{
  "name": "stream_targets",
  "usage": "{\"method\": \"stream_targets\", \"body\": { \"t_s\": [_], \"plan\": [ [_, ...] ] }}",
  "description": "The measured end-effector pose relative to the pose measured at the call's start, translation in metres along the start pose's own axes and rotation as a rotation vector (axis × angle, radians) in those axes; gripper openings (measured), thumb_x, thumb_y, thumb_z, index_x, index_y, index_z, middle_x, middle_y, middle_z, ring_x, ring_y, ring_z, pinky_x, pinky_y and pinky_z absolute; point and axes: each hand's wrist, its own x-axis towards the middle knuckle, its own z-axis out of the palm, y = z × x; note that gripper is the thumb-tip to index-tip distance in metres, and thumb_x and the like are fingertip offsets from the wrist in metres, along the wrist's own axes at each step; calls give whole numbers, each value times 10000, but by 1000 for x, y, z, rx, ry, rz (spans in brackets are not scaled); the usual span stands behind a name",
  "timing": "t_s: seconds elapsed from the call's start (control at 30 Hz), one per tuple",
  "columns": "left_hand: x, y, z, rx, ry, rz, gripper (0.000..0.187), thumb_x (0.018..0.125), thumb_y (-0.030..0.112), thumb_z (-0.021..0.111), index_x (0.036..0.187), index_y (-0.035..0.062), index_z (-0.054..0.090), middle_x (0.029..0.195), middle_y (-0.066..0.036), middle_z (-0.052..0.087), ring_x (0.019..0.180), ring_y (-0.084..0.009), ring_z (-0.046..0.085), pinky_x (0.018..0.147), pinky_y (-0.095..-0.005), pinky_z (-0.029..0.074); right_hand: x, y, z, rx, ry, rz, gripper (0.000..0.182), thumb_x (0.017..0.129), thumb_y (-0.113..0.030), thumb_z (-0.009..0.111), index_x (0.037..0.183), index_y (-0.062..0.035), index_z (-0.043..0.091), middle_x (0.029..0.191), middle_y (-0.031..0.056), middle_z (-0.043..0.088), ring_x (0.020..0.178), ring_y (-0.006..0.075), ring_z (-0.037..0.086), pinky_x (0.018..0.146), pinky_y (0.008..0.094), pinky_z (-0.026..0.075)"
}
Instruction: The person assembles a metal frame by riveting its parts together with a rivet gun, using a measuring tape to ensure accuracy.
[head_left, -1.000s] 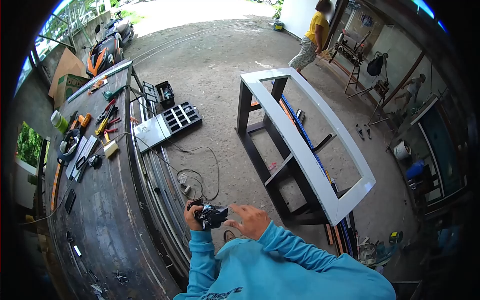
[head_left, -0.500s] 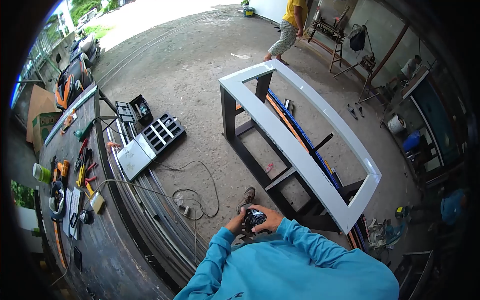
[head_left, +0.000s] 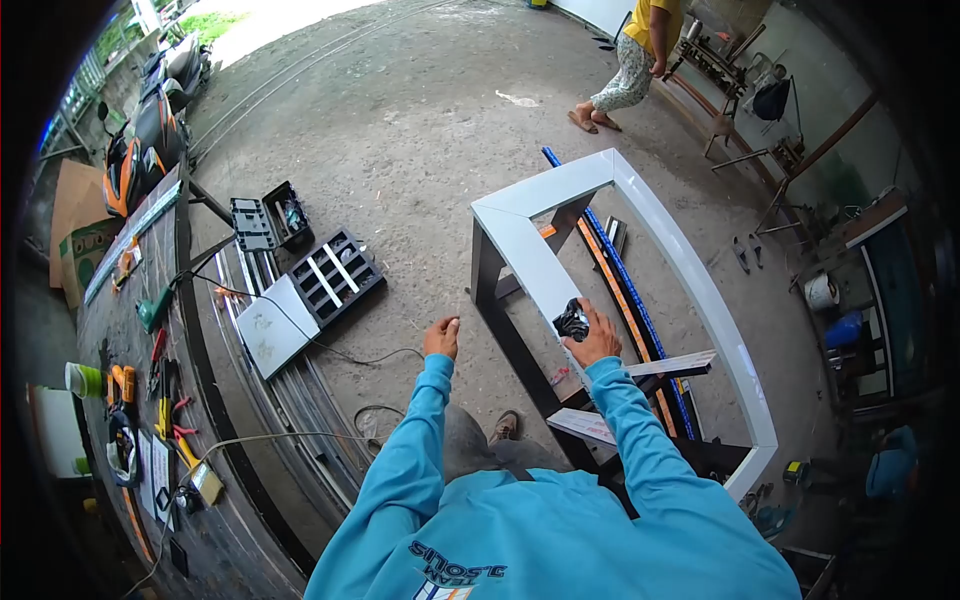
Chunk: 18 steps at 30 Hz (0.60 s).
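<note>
My right hand (head_left: 598, 338) holds a crumpled, shiny black bundle (head_left: 571, 321) over the near side of a white-topped frame (head_left: 535, 190) with dark legs. My left hand (head_left: 441, 338) is raised over the floor to the left of that frame, with its fingers curled together; whether something small is between the fingertips cannot be made out. Blue and orange long bars (head_left: 627, 275) lie beneath the frame.
A dark workbench (head_left: 225, 540) with pliers, a brush (head_left: 205, 482) and other tools runs along the left. An open toolbox (head_left: 290, 215) and a compartment tray (head_left: 340, 280) stand beyond. A person in yellow (head_left: 655, 25) walks at the back. Motorbikes are at upper left.
My hands have moved apart. The right one has carried the black bundle up and right over the frame; the left has risen leftward. The person at the back has shifted right in view.
</note>
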Motion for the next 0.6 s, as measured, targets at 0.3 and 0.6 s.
{"method": "stream_targets", "body": {
  "t_s": [0.3,0.6],
  "plan": [
    [240,88,83,158,-1,263,245,818,147,514,1051,153,589,916,-159,609,831,-284,589,731,-356,459,44,-32,21,-144,-297,464,782,556,-191,702,1221,-360,328,1131,111,427,1100,325,389,868,445,387],
    [251,61,87,-190,-41,217,131,820,91,551,887,-14,592,780,-98,614,677,-153,596,598,-258,503,27,-29,46,-46,-60,456,812,555,-74,627,1266,-312,315,1131,97,376,1057,329,347,833,449,377]
  ]
}}
